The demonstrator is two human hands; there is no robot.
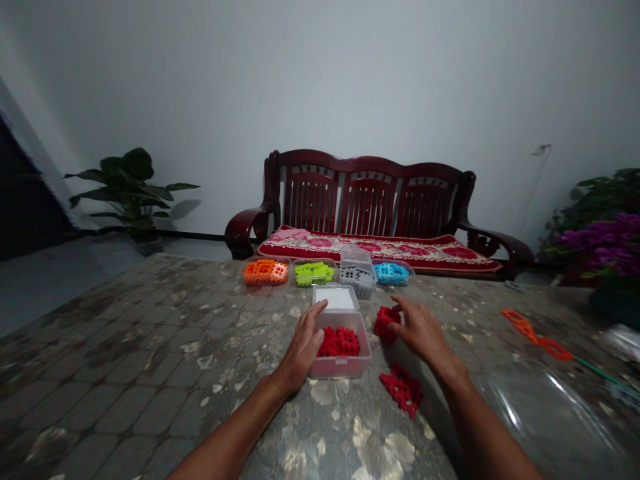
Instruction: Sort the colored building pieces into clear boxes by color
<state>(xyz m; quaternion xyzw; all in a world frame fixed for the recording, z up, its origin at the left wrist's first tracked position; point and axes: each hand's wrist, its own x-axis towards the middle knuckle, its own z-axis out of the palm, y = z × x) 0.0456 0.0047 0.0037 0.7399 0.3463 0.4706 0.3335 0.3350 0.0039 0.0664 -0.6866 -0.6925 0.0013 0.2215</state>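
Observation:
A clear plastic box (341, 368) stands on the table in front of me, its lid (336, 297) tipped back at the far side. Red interlocking plastic pieces (339, 341) lie inside it. My left hand (303, 343) rests along the box's left wall, with the thumb over the rim and the fingers stretched forward. To the right of the box, my right hand (419, 329) has its thumb and fingers around a red block of joined pieces (386, 323). More red flat pieces (403, 389) lie on the table nearer to me, below the right hand.
Behind the box stand containers of orange (266, 272), green (314, 273), grey (357, 276) and blue pieces (391, 273). Right of me lie a clear plastic cover (555, 413) and an orange linked strip (537, 337). A wooden bench (367, 193) stands beyond the table (150, 373).

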